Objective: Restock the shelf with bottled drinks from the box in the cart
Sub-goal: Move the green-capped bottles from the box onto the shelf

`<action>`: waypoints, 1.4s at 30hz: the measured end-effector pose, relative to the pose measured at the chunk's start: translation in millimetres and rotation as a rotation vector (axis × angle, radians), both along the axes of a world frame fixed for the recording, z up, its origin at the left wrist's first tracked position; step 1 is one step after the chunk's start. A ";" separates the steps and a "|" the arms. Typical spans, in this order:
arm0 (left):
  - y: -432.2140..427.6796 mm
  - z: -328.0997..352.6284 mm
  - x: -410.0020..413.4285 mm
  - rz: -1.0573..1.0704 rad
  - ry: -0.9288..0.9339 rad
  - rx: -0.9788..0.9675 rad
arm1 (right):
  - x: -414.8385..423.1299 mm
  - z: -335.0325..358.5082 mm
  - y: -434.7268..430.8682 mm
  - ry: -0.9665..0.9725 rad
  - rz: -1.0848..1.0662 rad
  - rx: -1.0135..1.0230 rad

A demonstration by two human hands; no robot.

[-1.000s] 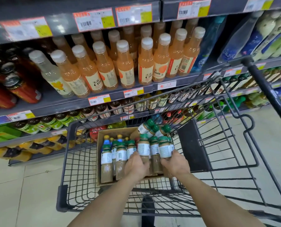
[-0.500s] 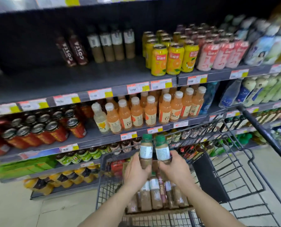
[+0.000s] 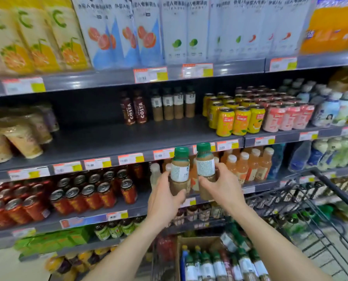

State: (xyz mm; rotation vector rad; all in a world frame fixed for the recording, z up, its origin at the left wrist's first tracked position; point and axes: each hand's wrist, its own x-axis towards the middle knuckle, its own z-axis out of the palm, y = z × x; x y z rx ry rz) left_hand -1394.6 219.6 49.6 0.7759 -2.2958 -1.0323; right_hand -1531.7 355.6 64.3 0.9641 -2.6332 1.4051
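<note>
Holding two drinks up before the shelving, head view. L hand grips the lower body of a green-capped plastic bottle of light-brown drink w/ white label: thumb across the front, fingers curled round its left side. R hand grips a second matching green-capped bottle, thumb at front, fingers round the right side. Both bottles are upright, side by side and nearly touching, w/ caps about level w/ the price-tag edge of the dark grey metal shelf.

At the back of that shelf stand four similar brown dark-capped bottles, just right of two dark-red Costa bottles. Yellow drink cans sit further right.

Bottom right, the black wire cart carries an open brown cardboard box. Inside are more green-capped boxed bottles, mostly upright, a couple lying across the top. Pic is blurry, so labels are unreadable.
</note>
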 end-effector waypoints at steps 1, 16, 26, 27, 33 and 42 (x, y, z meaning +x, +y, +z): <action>-6.5 8.0 -2.2 0.004 0.021 -0.006 | -5.1 10.2 -8.5 0.018 -0.004 -0.020; -103.8 82.6 -103.8 0.122 0.119 -0.109 | -171.1 74.4 -157.9 0.085 -0.075 -0.057; -148.0 64.5 -154.0 0.201 0.068 -0.035 | -234.4 33.9 -215.6 0.011 -0.136 -0.082; -149.8 61.8 -157.8 0.199 0.069 -0.028 | -237.8 33.6 -219.8 0.007 -0.136 -0.083; -157.9 52.0 -174.9 0.168 0.109 -0.005 | -257.3 37.5 -248.2 -0.002 -0.164 -0.064; -165.6 47.5 -180.8 0.161 0.095 0.007 | -278.1 41.1 -270.4 -0.030 -0.207 -0.043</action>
